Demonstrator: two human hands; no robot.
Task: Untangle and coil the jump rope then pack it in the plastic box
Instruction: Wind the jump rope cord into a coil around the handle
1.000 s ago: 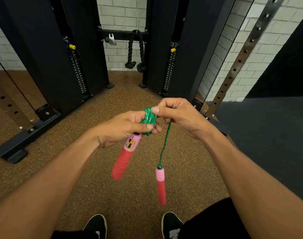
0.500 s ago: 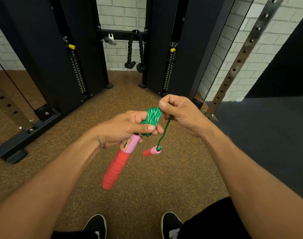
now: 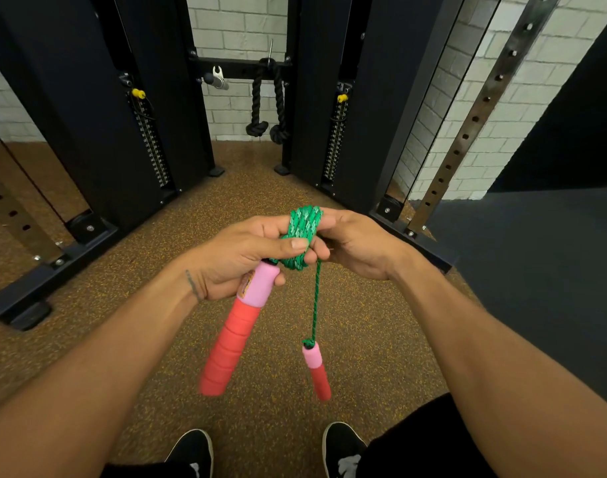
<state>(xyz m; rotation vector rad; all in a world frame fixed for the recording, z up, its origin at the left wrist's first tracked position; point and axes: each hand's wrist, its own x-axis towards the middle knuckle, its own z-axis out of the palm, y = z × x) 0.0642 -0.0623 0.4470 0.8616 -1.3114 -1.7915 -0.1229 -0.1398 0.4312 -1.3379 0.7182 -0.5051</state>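
Observation:
A green jump rope is wound into a tight coil (image 3: 304, 232) that sits between both hands at chest height. My left hand (image 3: 240, 257) grips the coil and the pink top of one red handle (image 3: 236, 336), which points down and to the left. My right hand (image 3: 357, 243) pinches the coil's right side. A short free length of rope (image 3: 316, 301) hangs straight down from the coil, and the second pink and red handle (image 3: 316, 370) dangles at its end. No plastic box is in view.
Black cable machine columns (image 3: 98, 115) stand ahead on a speckled brown rubber floor (image 3: 267, 188), with a black triceps rope (image 3: 267, 108) hanging between them. A perforated steel upright (image 3: 481, 108) leans at the right, beside a dark mat (image 3: 536, 263). My black shoes (image 3: 340, 446) show below.
The dangling handle swung up toward my hands half a second ago and has dropped back down to hang straight. The coil has grown and my right hand has come back against it.

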